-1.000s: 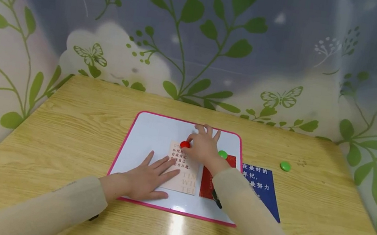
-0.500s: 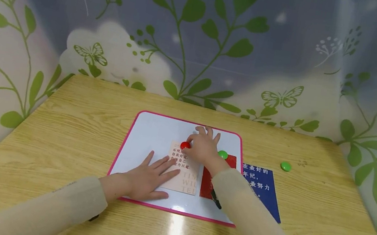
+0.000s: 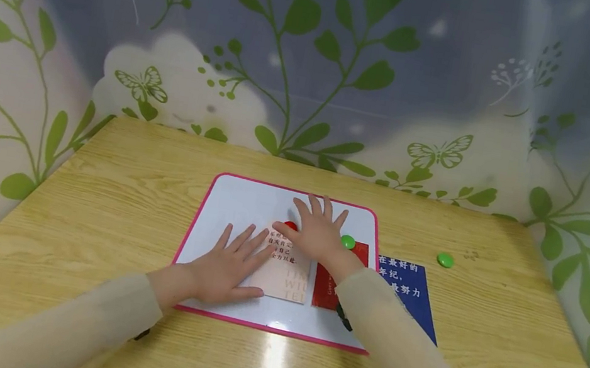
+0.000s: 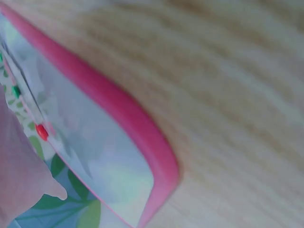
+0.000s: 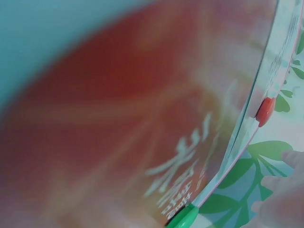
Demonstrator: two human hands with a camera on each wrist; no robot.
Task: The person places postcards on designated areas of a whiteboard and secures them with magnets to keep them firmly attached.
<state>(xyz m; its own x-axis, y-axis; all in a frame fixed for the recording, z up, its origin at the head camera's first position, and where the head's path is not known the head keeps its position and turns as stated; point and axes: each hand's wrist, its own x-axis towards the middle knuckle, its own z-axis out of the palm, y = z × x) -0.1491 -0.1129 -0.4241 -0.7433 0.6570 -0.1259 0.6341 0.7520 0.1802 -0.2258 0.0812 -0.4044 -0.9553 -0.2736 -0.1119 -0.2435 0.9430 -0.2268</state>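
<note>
A person's left hand [image 3: 224, 272] and right hand [image 3: 317, 235], fingers spread apart, extend over a cream card [image 3: 279, 280] bearing a red magnet [image 5: 266, 112] on a whiteboard [image 3: 237, 207].

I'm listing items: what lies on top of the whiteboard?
A cream card with a red disc, and a red card with a green disc. Whatever the left hand, right hand and right sleeve cover is hidden.

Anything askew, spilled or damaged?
No spill or clear damage visible. Slightly odd: the blue card lies off the board, at its right edge, and a green magnet sits loose on the table near faint dark marks, whereas the pale card lies on the board with a red magnet at its top.
</note>
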